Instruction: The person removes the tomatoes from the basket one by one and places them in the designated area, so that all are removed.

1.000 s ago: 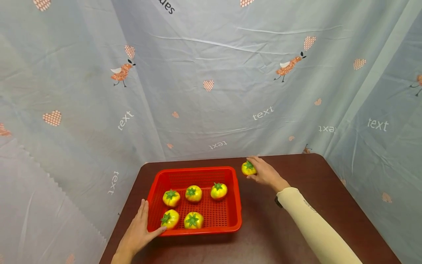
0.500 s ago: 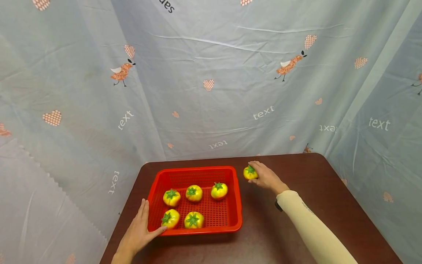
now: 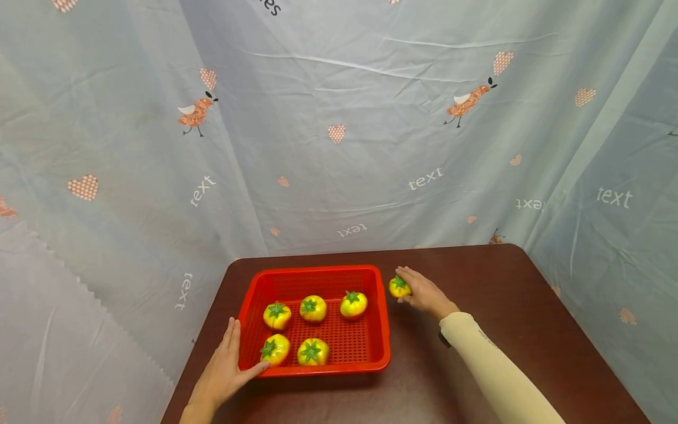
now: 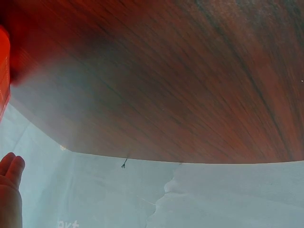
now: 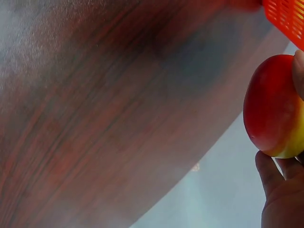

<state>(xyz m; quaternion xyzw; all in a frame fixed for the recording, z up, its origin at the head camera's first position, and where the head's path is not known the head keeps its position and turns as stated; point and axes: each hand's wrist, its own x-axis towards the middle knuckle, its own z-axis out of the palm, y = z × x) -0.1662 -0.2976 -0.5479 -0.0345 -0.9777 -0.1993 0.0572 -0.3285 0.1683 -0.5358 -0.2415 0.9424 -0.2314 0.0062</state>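
Observation:
Just right of the red basket (image 3: 385, 330), my right hand (image 3: 425, 292) holds a yellow-and-red tomato (image 3: 398, 287) with a green leafy top. The right wrist view shows the red underside of this tomato (image 5: 273, 107) between thumb and fingers, off the table. My left hand (image 3: 221, 368) lies along the basket's left front corner, fingers straight and thumb touching the front rim. Several similar tomatoes sit inside, three in the back row, such as the middle tomato (image 3: 313, 309), and two in front, such as the front tomato (image 3: 313, 352).
All this is on a dark brown wooden table (image 3: 508, 318). Pale grey-blue curtain (image 3: 296, 147) with birds and hearts hangs behind the table and on both sides. The basket fills the table's left part.
My right hand has come a little toward me with the tomato, staying right of the basket. My left hand and the tomatoes in the basket have stayed put.

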